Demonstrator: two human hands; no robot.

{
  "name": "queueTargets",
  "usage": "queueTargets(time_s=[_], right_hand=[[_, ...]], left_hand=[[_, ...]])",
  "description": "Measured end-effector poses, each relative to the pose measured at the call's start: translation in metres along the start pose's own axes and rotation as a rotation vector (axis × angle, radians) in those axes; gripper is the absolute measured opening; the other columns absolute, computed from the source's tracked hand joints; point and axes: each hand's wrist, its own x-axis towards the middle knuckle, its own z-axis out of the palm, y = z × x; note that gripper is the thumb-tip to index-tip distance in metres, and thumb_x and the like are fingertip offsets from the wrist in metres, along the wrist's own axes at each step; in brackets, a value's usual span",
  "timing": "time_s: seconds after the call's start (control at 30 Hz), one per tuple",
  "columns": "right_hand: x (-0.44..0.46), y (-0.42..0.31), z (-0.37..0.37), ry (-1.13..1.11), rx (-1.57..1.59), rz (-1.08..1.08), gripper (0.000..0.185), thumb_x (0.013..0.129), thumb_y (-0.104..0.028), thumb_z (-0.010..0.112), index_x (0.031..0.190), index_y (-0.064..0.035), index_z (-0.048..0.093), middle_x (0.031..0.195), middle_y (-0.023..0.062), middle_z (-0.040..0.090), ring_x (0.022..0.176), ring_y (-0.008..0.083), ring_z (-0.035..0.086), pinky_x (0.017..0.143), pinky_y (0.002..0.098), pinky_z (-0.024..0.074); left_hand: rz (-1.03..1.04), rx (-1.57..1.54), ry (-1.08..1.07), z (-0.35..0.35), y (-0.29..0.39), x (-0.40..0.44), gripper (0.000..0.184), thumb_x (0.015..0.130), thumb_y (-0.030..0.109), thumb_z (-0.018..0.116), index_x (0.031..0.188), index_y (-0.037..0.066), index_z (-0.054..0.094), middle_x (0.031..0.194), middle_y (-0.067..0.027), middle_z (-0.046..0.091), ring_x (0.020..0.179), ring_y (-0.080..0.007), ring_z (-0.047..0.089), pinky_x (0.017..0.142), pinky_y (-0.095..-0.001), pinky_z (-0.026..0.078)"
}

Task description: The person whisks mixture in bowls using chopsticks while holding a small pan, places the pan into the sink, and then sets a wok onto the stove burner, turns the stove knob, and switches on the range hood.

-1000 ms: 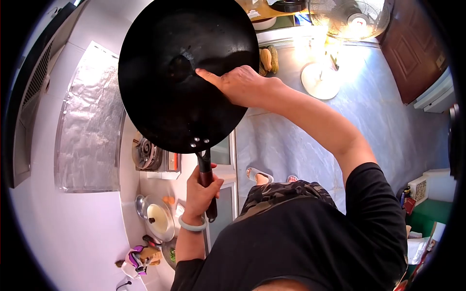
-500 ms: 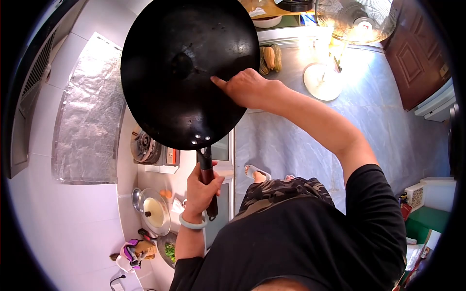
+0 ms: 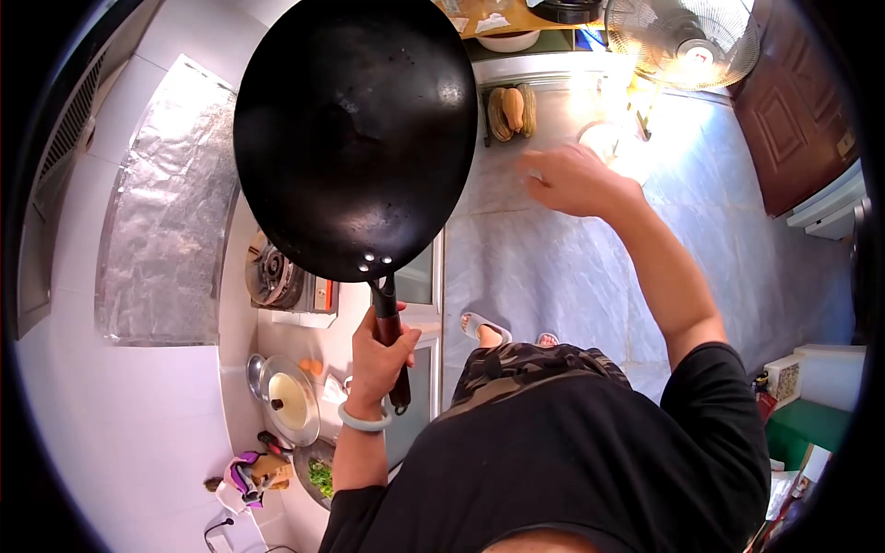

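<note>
A large black wok (image 3: 359, 157) is held up in front of me, its broad dark face towards the camera. My left hand (image 3: 380, 355), with a pale bangle at the wrist, is wrapped around the wok's dark brown handle (image 3: 389, 323). Out to the right of the wok, apart from it, my right hand (image 3: 581, 180) is in the air over the floor. Its index finger points left and the other fingers are partly curled, slightly blurred. Nothing shows in this hand.
Left of me, the counter carries a gas stove (image 3: 275, 272), a glass-lidded pan (image 3: 290, 403), eggs (image 3: 311, 366) and a bowl with chopped greens (image 3: 321, 477). Foil (image 3: 171, 212) covers part of the wall. Squashes (image 3: 513, 112) and a standing fan (image 3: 687, 46) are ahead.
My right hand has come off the wok's surface and moved right, away from it. The wok has turned slightly, while my left hand keeps its grip on the handle.
</note>
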Motion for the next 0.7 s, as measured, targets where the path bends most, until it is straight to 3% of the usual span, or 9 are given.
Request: queueTargets(time_s=[0.03, 0.13, 0.17, 0.27, 0.37, 0.47, 0.5, 0.63, 0.7], right_hand=[[-0.004, 0.021, 0.016, -0.035, 0.191, 0.035, 0.031, 0.084, -0.028, 0.054, 0.107, -0.0078, 0.061, 0.091, 0.0173, 0.061, 0.089, 0.0353, 0.06, 0.075, 0.0439, 0.0478], [-0.024, 0.104, 0.135, -0.09, -0.39, 0.139, 0.036, 0.08, -0.039, 0.062, 0.098, -0.0082, 0.064, 0.106, 0.0144, 0.055, 0.102, 0.033, 0.054, 0.088, 0.0485, 0.0394], [-0.035, 0.099, 0.134, -0.136, -0.187, 0.266, 0.035, 0.079, -0.041, 0.064, 0.089, -0.0073, 0.065, 0.103, 0.0141, 0.056, 0.105, 0.0317, 0.052, 0.091, 0.0473, 0.0368], [-0.059, 0.1, 0.144, 0.028, -0.095, 0.306, 0.022, 0.08, -0.027, 0.063, 0.08, -0.0054, 0.068, 0.11, 0.0148, 0.055, 0.113, 0.0309, 0.049, 0.095, 0.0478, 0.0358], [-0.073, 0.127, 0.187, 0.028, -0.333, 0.267, 0.023, 0.081, -0.016, 0.059, 0.099, -0.0033, 0.064, 0.115, 0.0158, 0.055, 0.117, 0.0315, 0.047, 0.095, 0.0476, 0.0368], [-0.086, 0.122, 0.186, -0.131, -0.202, 0.491, 0.043, 0.08, -0.006, 0.054, 0.123, -0.0021, 0.05, 0.122, 0.0166, 0.052, 0.119, 0.0331, 0.047, 0.095, 0.0471, 0.0386], [-0.083, 0.114, 0.166, -0.158, -0.011, 0.481, 0.061, 0.079, -0.002, 0.054, 0.136, -0.0029, 0.033, 0.12, 0.0185, 0.054, 0.116, 0.035, 0.05, 0.094, 0.0449, 0.0409], [-0.047, 0.035, 0.087, 0.38, 0.368, 0.102, 0.024, 0.081, -0.01, 0.063, 0.101, -0.0014, 0.052, 0.087, 0.0152, 0.061, 0.081, 0.0274, 0.063, 0.071, 0.037, 0.0493], [-0.027, -0.002, 0.06, 0.594, 0.406, -0.136, 0.018, 0.08, -0.008, 0.066, 0.085, -0.0022, 0.05, 0.074, 0.0107, 0.057, 0.067, 0.0257, 0.06, 0.061, 0.0338, 0.0477]], left_hand=[[0.003, -0.008, 0.0, 0.001, 0.0, 0.0, 0.034, 0.079, 0.001, 0.065, 0.109, -0.001, 0.051, 0.071, -0.001, 0.054, 0.051, -0.0075, 0.051, 0.047, -0.021, 0.043], [-0.012, -0.018, -0.004, 0.001, 0.0, -0.003, 0.034, 0.079, 0.002, 0.065, 0.11, -0.001, 0.051, 0.071, -0.0011, 0.054, 0.052, -0.0076, 0.051, 0.048, -0.0213, 0.043], [-0.015, -0.02, -0.005, 0.001, 0.0, 0.0, 0.035, 0.079, 0.002, 0.065, 0.11, -0.001, 0.05, 0.07, -0.0012, 0.054, 0.052, -0.0077, 0.051, 0.048, -0.0214, 0.043], [-0.033, 0.005, -0.001, 0.0, 0.0, 0.0, 0.036, 0.079, 0.003, 0.066, 0.11, -0.002, 0.05, 0.07, -0.0014, 0.055, 0.052, -0.0079, 0.051, 0.048, -0.0215, 0.043], [-0.044, -0.026, -0.035, 0.002, 0.002, 0.0, 0.037, 0.078, 0.003, 0.066, 0.111, -0.002, 0.049, 0.07, -0.0014, 0.055, 0.051, -0.0079, 0.051, 0.048, -0.0214, 0.043], [-0.047, -0.054, -0.06, 0.003, -0.001, 0.0, 0.037, 0.078, 0.003, 0.066, 0.111, -0.002, 0.049, 0.07, -0.0014, 0.055, 0.052, -0.0078, 0.051, 0.048, -0.0211, 0.042], [-0.043, -0.061, -0.066, 0.005, -0.001, 0.001, 0.037, 0.078, 0.003, 0.066, 0.111, -0.002, 0.049, 0.07, -0.0014, 0.055, 0.052, -0.0077, 0.051, 0.048, -0.0211, 0.042], [-0.048, -0.062, -0.089, 0.009, 0.001, -0.002, 0.036, 0.079, 0.002, 0.066, 0.11, -0.002, 0.049, 0.071, -0.0015, 0.055, 0.052, -0.0076, 0.051, 0.049, -0.0208, 0.042], [-0.058, -0.051, -0.096, 0.012, 0.002, -0.002, 0.036, 0.079, 0.002, 0.066, 0.111, -0.002, 0.049, 0.071, -0.0015, 0.056, 0.052, -0.0076, 0.051, 0.049, -0.0206, 0.042]])
